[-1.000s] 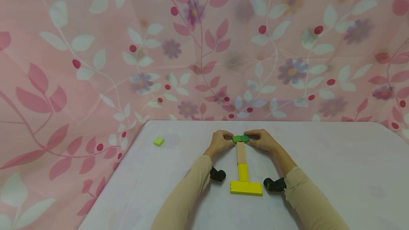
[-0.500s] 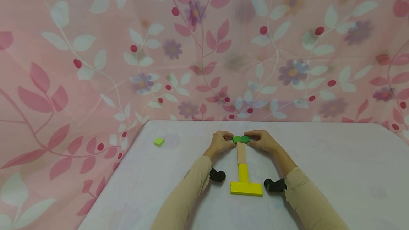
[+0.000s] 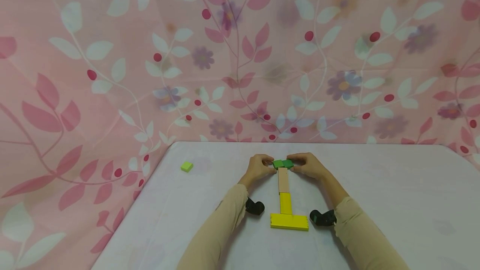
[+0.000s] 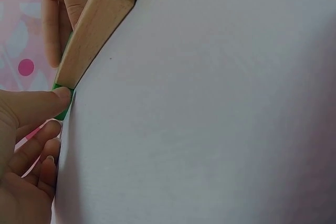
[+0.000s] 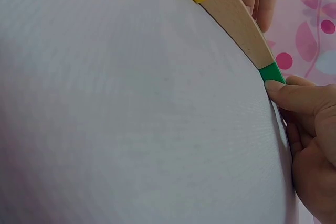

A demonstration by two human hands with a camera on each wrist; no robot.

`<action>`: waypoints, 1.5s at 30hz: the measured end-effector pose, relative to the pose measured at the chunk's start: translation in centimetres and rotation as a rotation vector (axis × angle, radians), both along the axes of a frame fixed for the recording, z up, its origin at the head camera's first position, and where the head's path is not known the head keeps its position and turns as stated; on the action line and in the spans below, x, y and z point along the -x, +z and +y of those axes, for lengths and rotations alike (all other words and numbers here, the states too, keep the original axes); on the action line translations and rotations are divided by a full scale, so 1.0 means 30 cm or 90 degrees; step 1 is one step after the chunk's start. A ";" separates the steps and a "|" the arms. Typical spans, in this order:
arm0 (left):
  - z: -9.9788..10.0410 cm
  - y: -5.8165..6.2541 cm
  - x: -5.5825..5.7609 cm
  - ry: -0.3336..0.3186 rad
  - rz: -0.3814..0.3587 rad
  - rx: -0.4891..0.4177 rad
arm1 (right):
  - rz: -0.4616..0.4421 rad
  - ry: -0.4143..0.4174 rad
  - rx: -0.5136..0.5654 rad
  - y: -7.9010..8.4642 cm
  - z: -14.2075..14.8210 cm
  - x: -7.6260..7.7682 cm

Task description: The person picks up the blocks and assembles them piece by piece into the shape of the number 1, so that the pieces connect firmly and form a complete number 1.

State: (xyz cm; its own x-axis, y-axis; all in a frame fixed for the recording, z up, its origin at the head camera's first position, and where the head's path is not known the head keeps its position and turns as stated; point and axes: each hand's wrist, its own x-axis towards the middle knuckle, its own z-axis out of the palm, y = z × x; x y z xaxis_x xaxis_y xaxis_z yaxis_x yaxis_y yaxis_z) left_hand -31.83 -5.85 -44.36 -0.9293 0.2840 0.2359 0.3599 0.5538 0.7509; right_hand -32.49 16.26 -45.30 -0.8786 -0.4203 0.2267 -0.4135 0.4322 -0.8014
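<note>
Two small green blocks lie side by side across the far end of a plain wooden block in the head view. My left hand pinches the left green block between thumb and fingers. From the other side, my right hand pinches the right green block. A yellow block continues the line toward me and meets a wider yellow block set crosswise. Each wrist view shows a thumb against green beside the wooden block's end; the far faces of the green blocks are hidden.
A lone light-green block lies at the far left of the white table. Black wrist cameras hang by both sleeves, on either side of the yellow blocks. A pink floral cloth rises behind the table.
</note>
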 end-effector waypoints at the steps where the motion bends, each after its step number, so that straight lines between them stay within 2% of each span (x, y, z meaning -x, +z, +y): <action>1: 0.000 0.000 0.000 0.000 0.000 -0.001 | 0.003 0.003 -0.001 -0.001 0.001 0.001; 5: -0.003 0.001 0.001 -0.003 0.000 -0.006 | 0.010 0.003 -0.004 0.000 0.000 -0.001; 8: -0.009 0.003 0.000 -0.007 0.001 -0.016 | 0.013 0.005 -0.007 0.034 -0.012 -0.028; 11: -0.024 0.007 -0.010 -0.013 0.004 -0.033 | 0.008 0.004 -0.008 0.039 -0.013 -0.029; 15: -0.061 0.015 -0.031 -0.014 0.004 -0.059 | -0.001 -0.001 -0.012 0.005 0.003 0.002; 23: -0.148 0.024 -0.067 -0.008 0.012 -0.094 | -0.002 0.004 -0.005 -0.004 0.011 0.004; 29: -0.213 0.046 -0.096 0.013 0.020 -0.113 | -0.002 0.008 -0.004 -0.001 0.006 0.006; 35: -0.293 0.047 -0.108 0.051 0.041 -0.143 | -0.018 0.007 0.005 0.000 0.004 0.009; 38: -0.333 0.047 -0.110 0.072 0.055 -0.141 | -0.015 0.006 0.003 0.000 0.004 0.008; 45: -0.427 0.064 -0.125 0.125 0.046 -0.117 | -0.008 0.005 -0.004 -0.005 0.003 0.003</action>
